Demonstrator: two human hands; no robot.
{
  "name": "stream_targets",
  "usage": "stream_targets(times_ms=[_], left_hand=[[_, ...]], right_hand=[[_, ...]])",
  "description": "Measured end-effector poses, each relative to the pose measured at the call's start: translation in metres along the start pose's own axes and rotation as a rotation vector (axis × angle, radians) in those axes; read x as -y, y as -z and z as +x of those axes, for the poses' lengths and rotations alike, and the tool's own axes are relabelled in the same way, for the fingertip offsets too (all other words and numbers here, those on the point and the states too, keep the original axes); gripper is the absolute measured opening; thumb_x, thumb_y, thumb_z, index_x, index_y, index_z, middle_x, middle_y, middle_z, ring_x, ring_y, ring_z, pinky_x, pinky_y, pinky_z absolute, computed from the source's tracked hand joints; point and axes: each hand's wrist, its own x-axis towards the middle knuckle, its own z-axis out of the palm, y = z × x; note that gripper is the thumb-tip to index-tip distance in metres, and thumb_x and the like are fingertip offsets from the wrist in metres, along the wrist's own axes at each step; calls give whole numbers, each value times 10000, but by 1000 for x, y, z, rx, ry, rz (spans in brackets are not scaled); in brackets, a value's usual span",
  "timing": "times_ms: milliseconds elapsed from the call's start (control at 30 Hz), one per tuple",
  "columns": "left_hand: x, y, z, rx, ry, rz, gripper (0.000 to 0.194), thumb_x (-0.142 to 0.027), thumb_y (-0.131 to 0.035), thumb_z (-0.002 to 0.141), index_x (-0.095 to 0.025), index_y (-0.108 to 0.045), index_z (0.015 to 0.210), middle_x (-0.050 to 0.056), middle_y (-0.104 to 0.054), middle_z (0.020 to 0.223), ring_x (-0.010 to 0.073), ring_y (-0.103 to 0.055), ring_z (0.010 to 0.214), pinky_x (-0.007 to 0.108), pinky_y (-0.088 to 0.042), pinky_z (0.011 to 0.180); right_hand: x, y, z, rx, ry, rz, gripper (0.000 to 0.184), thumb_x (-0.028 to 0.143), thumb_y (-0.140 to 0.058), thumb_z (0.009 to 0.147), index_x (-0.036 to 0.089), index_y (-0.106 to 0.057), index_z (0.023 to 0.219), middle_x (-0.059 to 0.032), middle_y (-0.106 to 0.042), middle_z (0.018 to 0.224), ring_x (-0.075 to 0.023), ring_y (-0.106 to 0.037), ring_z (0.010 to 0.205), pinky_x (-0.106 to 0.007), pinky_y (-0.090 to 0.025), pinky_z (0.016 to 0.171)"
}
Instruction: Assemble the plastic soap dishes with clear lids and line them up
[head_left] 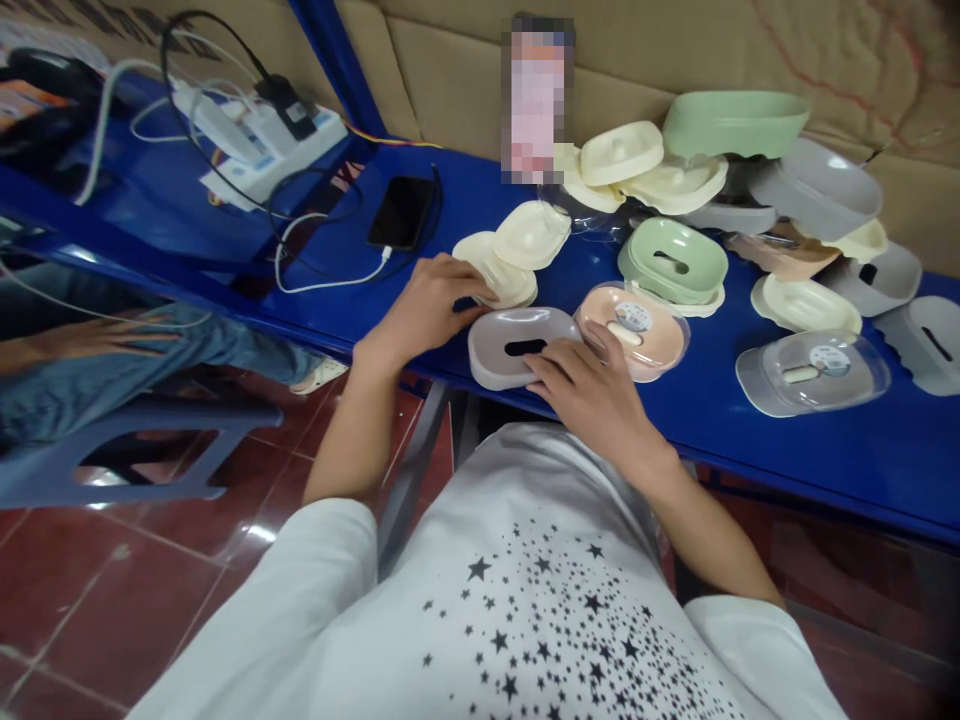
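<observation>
My left hand (pixel 429 305) is at the near edge of the table, its curled fingers closed on the rim of a cream soap dish part (pixel 499 280). Another cream soap dish part (pixel 532 235) leans over the back of it. Close to my waist sits a grey soap dish (pixel 491 345) with a dark slot in its bottom. The bent fingers of my right hand (pixel 589 385) hold its right end; the thumb is partly hidden. Just behind that hand lies a pink soap dish (pixel 660 345) under a clear cover, with a round label and a small cream piece.
A green soap dish (pixel 701 265) and a clear-covered cream one (pixel 862 380) stand right, before a pile with a grey tray (pixel 817 190). Left are a phone (pixel 403 213) on a cable and a power strip (pixel 330 130). Another person's hand (pixel 112 335) rests beside a blue stool (pixel 150 420).
</observation>
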Motion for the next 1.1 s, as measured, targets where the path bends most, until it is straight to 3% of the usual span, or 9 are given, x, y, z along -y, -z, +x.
stream_targets(times_ms=[200, 300, 367, 467, 533, 600, 667, 867, 1100], left_hand=[[-51, -26, -36, -54, -33, 51, 217, -364, -639, 1054, -292, -823, 1143, 106, -776, 1230, 327, -664, 1223, 525, -500, 1032], [-78, -32, -55, -58, -171, -61, 228, -320, -630, 1079, -312, -777, 1253, 83, -770, 1257, 264, -699, 1189, 449, -534, 1000], [-85, -30, -63, -78, -217, -102, 186, -269, -629, 1079, -319, -772, 1188, 53, -779, 1223, 228, -721, 1143, 414, -543, 989], [-76, -24, -67, -205, -101, -40, 107, -307, -711, 1031, -296, -738, 1134, 62, -759, 1200, 255, -715, 1140, 440, -541, 1003], [-64, -24, -66, -236, 5, -50, 372, -389, -774, 988, -275, -662, 1324, 121, -699, 1359, 313, -664, 1290, 479, -526, 1062], [-56, -26, -65, -196, 75, -98, 666, -451, -793, 970, -262, -500, 1538, 169, -606, 1533, 353, -586, 1433, 514, -480, 1141], [-54, -29, -65, -152, 114, -115, 788, -456, -773, 985, -285, -368, 1639, 168, -579, 1591, 357, -579, 1454, 539, -420, 1191], [-65, -30, -66, -72, 147, -105, 819, -448, -807, 939, -329, -390, 1634, 113, -683, 1467, 360, -626, 1376, 548, -357, 1198], [-68, -29, -65, 6, 98, -106, 940, -394, -803, 937, -314, -268, 1705, 141, -544, 1657, 385, -518, 1511, 596, -254, 1262]], right_hand=[[-10, 0, -16, -185, -207, 153, 334, 335, -591, 1104, 236, -671, 1413, -100, -767, 1200, -284, -696, 1137, -490, -441, 1171], [-9, -4, -11, -164, -280, 189, 359, 356, -564, 1113, 228, -665, 1432, -120, -749, 1234, -300, -674, 1171, -465, -457, 1101], [-6, -6, -9, -133, -284, 188, 353, 354, -549, 1120, 232, -669, 1429, -113, -750, 1209, -293, -673, 1143, -454, -453, 1062], [-1, -8, -9, -114, -259, 152, 344, 348, -544, 1123, 259, -668, 1431, -87, -754, 1148, -276, -672, 1084, -444, -446, 1021], [2, -8, -9, -123, -231, 100, 332, 345, -555, 1120, 245, -675, 1413, -88, -752, 1124, -268, -670, 1053, -437, -447, 1005], [4, -6, -9, -130, -200, 62, 308, 337, -569, 1116, 226, -687, 1378, -92, -754, 1126, -265, -672, 1058, -437, -447, 1017], [6, -3, -9, -126, -174, 66, 290, 322, -579, 1112, 232, -687, 1366, -88, -761, 1159, -264, -682, 1106, -444, -442, 1062], [9, 3, -17, -132, -104, 108, 238, 297, -592, 1113, 245, -686, 1326, -68, -794, 1284, -231, -725, 1181, -437, -431, 1141], [6, 13, -34, -284, 8, 92, 180, 319, -628, 1114, 231, -712, 1247, -46, -838, 1196, -193, -773, 1080, -404, -478, 1058]])
